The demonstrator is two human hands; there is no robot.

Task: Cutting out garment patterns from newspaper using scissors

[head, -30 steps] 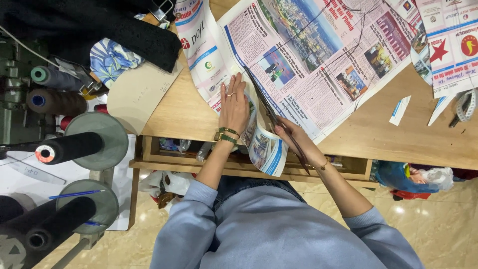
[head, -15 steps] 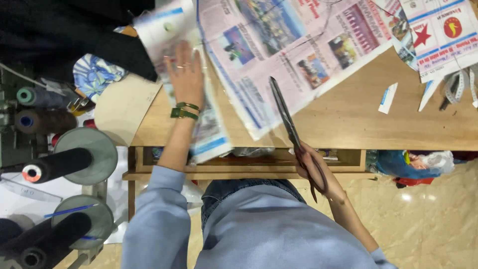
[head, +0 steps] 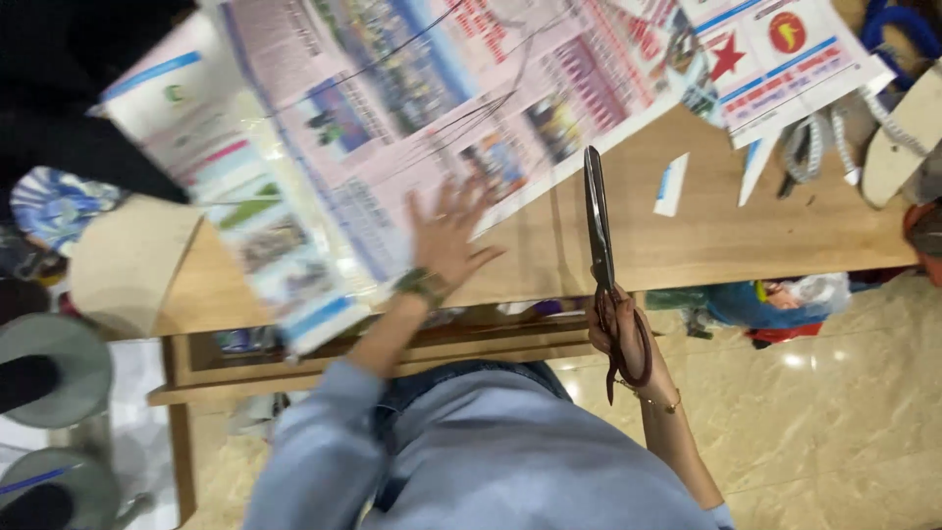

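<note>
A large newspaper sheet (head: pixel 392 137) with drawn pattern lines lies spread over the wooden table (head: pixel 628 245). My left hand (head: pixel 446 236), fingers spread, rests flat on the sheet's near edge; a green bracelet circles the wrist. My right hand (head: pixel 623 329) grips the dark handles of long tailor's scissors (head: pixel 597 211), blades closed, pointing away over the bare table to the right of the sheet. The picture is blurred by motion.
A second newspaper piece (head: pixel 775 59) with a red star lies at the far right, with paper scraps (head: pixel 672 184) and a measuring tape (head: pixel 814 142) near it. A beige paper pattern (head: pixel 128 260) and thread cones (head: pixel 39 378) are at left. A blue bag (head: pixel 760 299) sits under the table.
My left hand has moved right across the newspaper, and the sheet has shifted. My right hand has lifted the scissors off the paper edge and holds them over the bare table.
</note>
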